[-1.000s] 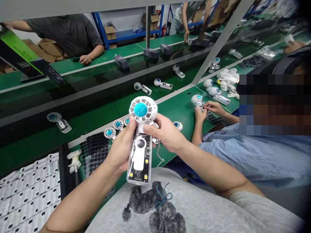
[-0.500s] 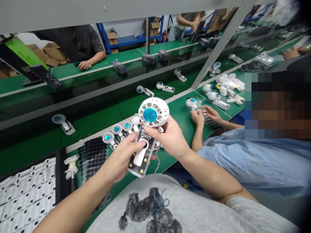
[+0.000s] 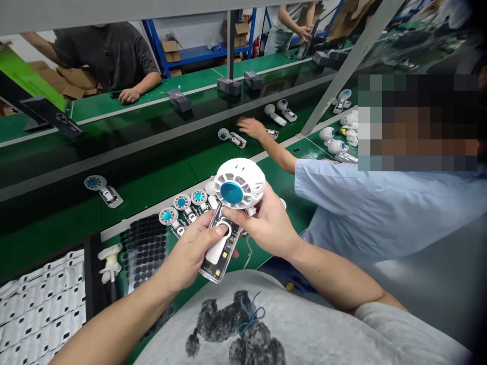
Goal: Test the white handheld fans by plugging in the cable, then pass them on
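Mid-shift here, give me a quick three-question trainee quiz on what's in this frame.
1. True or false: the left hand grips the fan by its clear handle.
2. What colour is the disc at the centre of the fan's head? A red, B blue, C yellow.
3. Where does the co-worker's hand reach: onto the belt or into a box?

Key
1. True; its thumb lies on the handle's front.
2. B. The right hand holds the fan just under the head.
3. Onto the belt, beside other fans lying there.
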`<state>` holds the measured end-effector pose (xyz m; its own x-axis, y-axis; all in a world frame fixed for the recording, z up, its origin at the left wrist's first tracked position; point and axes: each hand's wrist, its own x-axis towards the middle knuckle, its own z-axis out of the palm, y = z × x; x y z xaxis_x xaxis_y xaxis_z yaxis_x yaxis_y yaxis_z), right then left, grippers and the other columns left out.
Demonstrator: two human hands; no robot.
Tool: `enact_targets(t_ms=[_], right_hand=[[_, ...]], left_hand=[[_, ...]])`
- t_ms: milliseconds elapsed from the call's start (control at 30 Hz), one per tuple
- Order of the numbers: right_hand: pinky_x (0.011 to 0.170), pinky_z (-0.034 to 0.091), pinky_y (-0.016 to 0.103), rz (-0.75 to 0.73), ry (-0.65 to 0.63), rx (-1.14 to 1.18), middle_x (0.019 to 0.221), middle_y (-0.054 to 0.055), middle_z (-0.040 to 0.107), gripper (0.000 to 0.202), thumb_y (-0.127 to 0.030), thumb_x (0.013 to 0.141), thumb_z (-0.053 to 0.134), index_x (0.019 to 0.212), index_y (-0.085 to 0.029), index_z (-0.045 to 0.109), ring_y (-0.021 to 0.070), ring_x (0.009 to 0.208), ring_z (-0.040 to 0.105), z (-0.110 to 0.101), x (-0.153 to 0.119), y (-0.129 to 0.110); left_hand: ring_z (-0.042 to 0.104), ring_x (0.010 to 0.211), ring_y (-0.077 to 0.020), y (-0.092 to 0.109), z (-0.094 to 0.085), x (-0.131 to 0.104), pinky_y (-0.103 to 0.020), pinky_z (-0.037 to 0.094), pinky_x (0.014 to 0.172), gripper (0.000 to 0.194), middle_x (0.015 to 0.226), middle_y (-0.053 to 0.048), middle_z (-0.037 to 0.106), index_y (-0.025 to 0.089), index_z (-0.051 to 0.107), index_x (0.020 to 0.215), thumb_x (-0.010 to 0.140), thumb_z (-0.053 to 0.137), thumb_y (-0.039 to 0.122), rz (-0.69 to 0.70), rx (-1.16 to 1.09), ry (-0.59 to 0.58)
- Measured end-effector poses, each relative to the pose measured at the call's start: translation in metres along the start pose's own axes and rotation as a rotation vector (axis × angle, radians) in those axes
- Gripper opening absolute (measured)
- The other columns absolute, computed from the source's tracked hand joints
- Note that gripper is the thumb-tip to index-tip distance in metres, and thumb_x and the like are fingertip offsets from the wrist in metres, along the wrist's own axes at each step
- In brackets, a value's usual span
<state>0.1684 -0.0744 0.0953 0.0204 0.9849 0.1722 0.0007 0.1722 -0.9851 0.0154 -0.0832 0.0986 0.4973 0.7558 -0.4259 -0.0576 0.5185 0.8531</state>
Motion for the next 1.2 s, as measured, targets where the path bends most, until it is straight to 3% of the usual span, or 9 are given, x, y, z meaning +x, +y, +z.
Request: enact_targets(t_ms=[100, 200, 400, 500, 667, 800, 900, 1000, 1200], right_hand=[[0.084, 0.05, 0.035, 0.052, -0.008, 0.086, 0.105, 0.005, 0.066, 0.051, -0.027, 0.065, 0.076, 0.109, -0.02, 0.05, 0.0202, 0.095, 0.062, -0.005, 0.001, 0.015], [0.084, 0.049, 0.037, 0.125, 0.013, 0.25, 0.103, 0.007, 0.068, 0.036, -0.033, 0.071, 0.071, 0.101, -0.019, 0.057, 0.0219, 0.094, 0.064, -0.017, 0.001, 0.033], [0.079, 0.05, 0.036, 0.163, 0.282, 0.301, 0.097, 0.008, 0.07, 0.03, -0.037, 0.073, 0.069, 0.095, -0.019, 0.062, 0.0248, 0.092, 0.064, -0.055, 0.006, 0.072], [0.084, 0.049, 0.038, 0.201, 0.365, 0.254, 0.099, 0.008, 0.069, 0.031, -0.036, 0.073, 0.069, 0.097, -0.019, 0.06, 0.0254, 0.094, 0.064, -0.064, 0.018, 0.085], [0.088, 0.049, 0.038, 0.192, 0.412, 0.196, 0.107, 0.007, 0.066, 0.044, -0.031, 0.068, 0.073, 0.106, -0.02, 0.052, 0.0241, 0.098, 0.062, -0.054, 0.045, 0.094], [0.084, 0.05, 0.035, 0.151, 0.264, 0.206, 0.101, 0.004, 0.066, 0.044, -0.028, 0.067, 0.074, 0.105, -0.021, 0.053, 0.0212, 0.094, 0.062, -0.046, 0.062, 0.091], [0.085, 0.049, 0.033, 0.131, 0.141, 0.26, 0.103, 0.002, 0.065, 0.048, -0.025, 0.065, 0.076, 0.107, -0.022, 0.053, 0.0198, 0.095, 0.061, -0.048, 0.063, 0.081], [0.081, 0.049, 0.031, 0.132, 0.053, 0.318, 0.107, 0.003, 0.061, 0.055, -0.027, 0.066, 0.076, 0.113, -0.023, 0.048, 0.0181, 0.095, 0.059, -0.049, 0.053, 0.063], [0.054, 0.042, 0.022, 0.165, 0.002, 0.035, 0.068, -0.004, 0.053, 0.013, -0.031, 0.078, 0.064, 0.085, -0.021, 0.058, 0.0084, 0.057, 0.049, -0.037, 0.015, 0.016]], left_hand=[[0.063, 0.069, -0.0182, -0.005, -0.008, 0.006, -0.025, 0.047, 0.057, 0.038, 0.081, -0.006, 0.067, 0.018, 0.058, 0.104, 0.076, 0.062, 0.043, -0.003, -0.04, -0.125], [0.059, 0.095, -0.0237, -0.007, -0.034, 0.036, -0.032, 0.046, 0.077, 0.048, 0.105, -0.013, 0.064, 0.016, 0.059, 0.109, 0.076, 0.059, 0.051, 0.056, -0.115, -0.207], [0.057, 0.091, -0.0214, 0.019, -0.094, 0.177, -0.029, 0.045, 0.069, 0.036, 0.11, -0.016, 0.059, 0.012, 0.058, 0.094, 0.072, 0.067, 0.039, 0.046, 0.023, 0.356], [0.057, 0.093, -0.0215, 0.029, -0.078, 0.212, -0.029, 0.046, 0.07, 0.04, 0.11, -0.016, 0.058, 0.012, 0.057, 0.095, 0.073, 0.065, 0.044, 0.063, 0.085, 0.286], [0.061, 0.089, -0.0198, 0.029, -0.023, 0.175, -0.028, 0.048, 0.071, 0.04, 0.108, -0.012, 0.061, 0.016, 0.055, 0.105, 0.074, 0.066, 0.039, -0.051, 0.11, -0.171], [0.065, 0.068, -0.0203, 0.014, -0.014, 0.145, -0.031, 0.05, 0.063, 0.061, 0.082, -0.01, 0.068, 0.019, 0.042, 0.123, 0.071, 0.069, 0.037, -0.357, 0.031, -0.343], [0.061, 0.051, -0.0186, 0.007, -0.012, 0.134, -0.027, 0.048, 0.052, 0.058, 0.059, -0.008, 0.065, 0.014, 0.045, 0.12, 0.075, 0.061, 0.048, -0.33, -0.03, -0.29], [0.059, 0.049, -0.0177, 0.013, -0.007, 0.117, -0.026, 0.046, 0.047, 0.052, 0.059, -0.008, 0.064, 0.011, 0.055, 0.108, 0.083, 0.043, 0.056, -0.245, -0.18, -0.156], [0.063, 0.061, -0.0168, 0.029, 0.0, 0.067, -0.03, 0.052, 0.058, 0.046, 0.08, -0.007, 0.067, 0.014, 0.061, 0.099, 0.091, 0.031, 0.047, -0.009, -0.447, 0.034]])
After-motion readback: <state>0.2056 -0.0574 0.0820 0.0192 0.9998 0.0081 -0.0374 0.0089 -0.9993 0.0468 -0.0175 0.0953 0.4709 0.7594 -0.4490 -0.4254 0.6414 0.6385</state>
